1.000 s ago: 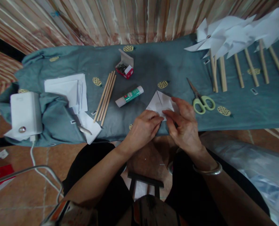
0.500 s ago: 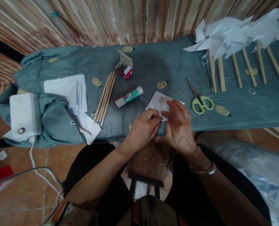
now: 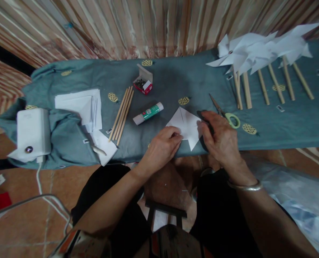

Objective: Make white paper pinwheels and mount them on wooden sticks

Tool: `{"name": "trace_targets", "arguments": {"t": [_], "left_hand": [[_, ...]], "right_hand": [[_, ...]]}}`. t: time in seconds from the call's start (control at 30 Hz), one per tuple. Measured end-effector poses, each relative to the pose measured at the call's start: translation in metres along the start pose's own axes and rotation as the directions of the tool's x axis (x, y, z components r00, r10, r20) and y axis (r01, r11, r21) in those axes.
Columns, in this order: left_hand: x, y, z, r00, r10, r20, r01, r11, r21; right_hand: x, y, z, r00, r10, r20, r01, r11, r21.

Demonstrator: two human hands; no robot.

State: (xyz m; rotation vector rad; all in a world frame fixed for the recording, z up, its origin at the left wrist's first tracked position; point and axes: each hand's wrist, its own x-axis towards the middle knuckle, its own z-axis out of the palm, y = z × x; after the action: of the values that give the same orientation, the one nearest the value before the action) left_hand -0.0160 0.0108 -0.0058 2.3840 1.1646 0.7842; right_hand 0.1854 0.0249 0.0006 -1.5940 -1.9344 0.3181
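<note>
A white sheet of paper [image 3: 185, 123] with slits and a pointed lower flap lies at the table's front. My left hand [image 3: 162, 145] pinches its lower left edge between thumb and fingers. At the right corner, the thumb and forefinger of my right hand [image 3: 222, 138] close on the paper; the other fingers are bent and partly hidden. Just beyond that hand lie scissors [image 3: 233, 120] with green handles, one loop covered by it. A glue stick [image 3: 150, 112] rests left of the paper.
Several wooden sticks [image 3: 121, 114] lie beside a small open red box [image 3: 144, 84] of metal pieces. Paper pinwheels [image 3: 252, 50] on sticks are at the back right. Stacked paper [image 3: 73, 102] and a white device [image 3: 33, 130] with a cable are on the left. A cloth [image 3: 172, 75] covers the table.
My right hand has moved right, from over the paper to its right corner, now hiding part of the scissors. More of the paper shows, its pointed flap facing me. My left hand stays near its edge.
</note>
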Motion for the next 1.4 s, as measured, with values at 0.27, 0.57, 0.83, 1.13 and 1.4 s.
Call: {"name": "trace_targets", "arguments": {"t": [0.27, 0.57, 0.83, 1.13, 1.4], "left_hand": [[0.000, -0.014, -0.014, 0.999, 0.019, -0.045, -0.012, 0.991, 0.135], [-0.010, 0.014, -0.011, 0.991, 0.075, 0.109, -0.092, 0.982, 0.165], [-0.011, 0.016, -0.006, 0.993, 0.064, 0.094, -0.078, 0.984, 0.161], [-0.016, 0.017, -0.008, 0.993, 0.101, 0.060, -0.110, 0.979, 0.171], [-0.016, 0.019, -0.008, 0.991, 0.099, 0.089, -0.112, 0.982, 0.154]], "right_hand": [[-0.011, -0.005, -0.011, 0.978, 0.201, 0.051, -0.205, 0.975, 0.089], [-0.026, -0.017, -0.016, 0.985, 0.166, 0.037, -0.168, 0.984, 0.065], [-0.034, -0.013, -0.020, 0.994, 0.057, 0.092, -0.074, 0.977, 0.201], [-0.033, 0.001, -0.018, 0.972, 0.054, 0.227, -0.166, 0.846, 0.506], [-0.029, -0.001, -0.006, 0.976, 0.061, 0.208, -0.154, 0.869, 0.470]]}}
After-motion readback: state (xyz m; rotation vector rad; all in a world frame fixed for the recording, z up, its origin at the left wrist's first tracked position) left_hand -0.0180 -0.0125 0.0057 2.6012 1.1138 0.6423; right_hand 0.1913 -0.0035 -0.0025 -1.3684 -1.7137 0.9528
